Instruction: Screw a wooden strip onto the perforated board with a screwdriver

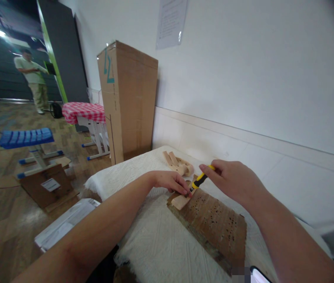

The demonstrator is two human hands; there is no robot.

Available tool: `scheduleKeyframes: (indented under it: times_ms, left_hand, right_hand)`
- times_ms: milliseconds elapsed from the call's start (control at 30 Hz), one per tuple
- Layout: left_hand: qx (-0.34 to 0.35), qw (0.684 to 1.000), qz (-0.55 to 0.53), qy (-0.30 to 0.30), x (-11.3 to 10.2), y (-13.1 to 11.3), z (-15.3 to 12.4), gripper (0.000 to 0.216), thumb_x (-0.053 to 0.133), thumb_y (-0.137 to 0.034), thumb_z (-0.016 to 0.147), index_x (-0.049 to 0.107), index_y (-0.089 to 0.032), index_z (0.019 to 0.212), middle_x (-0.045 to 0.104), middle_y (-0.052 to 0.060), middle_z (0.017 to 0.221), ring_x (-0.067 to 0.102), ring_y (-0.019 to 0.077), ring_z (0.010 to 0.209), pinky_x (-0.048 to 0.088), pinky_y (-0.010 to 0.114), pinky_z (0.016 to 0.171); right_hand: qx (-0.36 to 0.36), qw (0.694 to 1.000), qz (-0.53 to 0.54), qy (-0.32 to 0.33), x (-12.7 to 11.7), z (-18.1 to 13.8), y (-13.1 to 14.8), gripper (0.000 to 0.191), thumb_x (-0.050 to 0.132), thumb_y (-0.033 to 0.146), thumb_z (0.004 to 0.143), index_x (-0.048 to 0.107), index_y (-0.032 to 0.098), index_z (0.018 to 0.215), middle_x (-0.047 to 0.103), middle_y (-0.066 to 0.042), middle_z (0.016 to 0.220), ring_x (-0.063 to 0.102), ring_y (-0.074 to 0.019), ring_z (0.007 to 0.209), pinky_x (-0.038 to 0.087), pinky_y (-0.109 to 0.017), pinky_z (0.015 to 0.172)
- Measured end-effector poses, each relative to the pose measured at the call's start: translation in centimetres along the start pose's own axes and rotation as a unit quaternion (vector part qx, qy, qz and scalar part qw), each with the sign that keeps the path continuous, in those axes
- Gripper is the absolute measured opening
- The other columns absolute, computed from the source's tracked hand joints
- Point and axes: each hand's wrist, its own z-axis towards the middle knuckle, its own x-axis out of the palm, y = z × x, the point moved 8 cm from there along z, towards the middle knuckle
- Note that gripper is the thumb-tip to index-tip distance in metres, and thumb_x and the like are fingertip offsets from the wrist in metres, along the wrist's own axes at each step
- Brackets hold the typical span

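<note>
My right hand is closed round the yellow and black handle of a screwdriver, which slants down to the left. Its lower end meets the fingertips of my left hand. Those fingers are pinched together over a pale wooden piece; whatever small thing they may hold is hidden. Under the pale piece lies a worn brown board, dotted with many small dark holes. Just behind my left hand, several pale wooden pieces rest on the cloth.
White cloth covers the table, which stands against a white wall. A tall cardboard box rises behind its far left end. At the lower right shows part of a phone. A blue chair and a standing person are at left.
</note>
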Motion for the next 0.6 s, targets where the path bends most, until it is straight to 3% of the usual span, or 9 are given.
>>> scheduleKeyframes:
  times_ms: [133, 300, 500, 600]
  left_hand:
    - [-0.003, 1.000, 0.002, -0.003, 0.0, 0.0, 0.0, 0.026, 0.068, -0.038, 0.070, 0.072, -0.024, 0.093, 0.066, -0.001, 0.085, 0.046, 0.0076, 0.064, 0.025, 0.018, 0.048]
    - [-0.002, 1.000, 0.014, -0.003, -0.1, 0.1, 0.0, 0.027, 0.068, -0.038, 0.071, 0.072, -0.024, 0.093, 0.065, -0.001, 0.086, 0.046, 0.0079, 0.065, 0.026, 0.018, 0.049]
    - [0.002, 1.000, 0.020, 0.002, 0.0, 0.1, 0.1, 0.027, 0.068, -0.039, 0.071, 0.072, -0.024, 0.093, 0.066, -0.001, 0.088, 0.048, 0.0084, 0.067, 0.029, 0.019, 0.052]
    - [0.002, 1.000, 0.019, 0.001, 0.0, 0.0, 0.1, 0.027, 0.068, -0.038, 0.071, 0.072, -0.024, 0.093, 0.066, -0.001, 0.088, 0.048, 0.0082, 0.067, 0.029, 0.019, 0.052]
  right_hand:
    - [-0.008, 1.000, 0.019, -0.014, 0.0, 0.2, 0.0, 0.046, 0.036, 0.053, 0.086, 0.059, 0.022, 0.060, 0.059, -0.002, 0.056, 0.051, -0.0150, 0.051, 0.030, -0.027, 0.048]
    - [-0.071, 0.991, 0.096, -0.060, -0.5, 0.1, 0.7, 0.036, 0.042, 0.044, 0.087, 0.068, 0.022, 0.099, 0.070, -0.004, 0.081, 0.062, -0.0171, 0.069, 0.043, -0.029, 0.061]
    - [-0.109, 0.988, 0.084, -0.069, -1.0, -0.7, 1.6, 0.039, 0.040, 0.032, 0.087, 0.063, 0.020, 0.115, 0.070, -0.008, 0.103, 0.064, -0.0211, 0.086, 0.047, -0.033, 0.073]
    - [-0.087, 0.992, 0.065, -0.058, -1.0, -0.7, 1.4, 0.037, 0.039, 0.031, 0.086, 0.066, 0.021, 0.110, 0.072, -0.007, 0.093, 0.065, -0.0195, 0.076, 0.046, -0.031, 0.066]
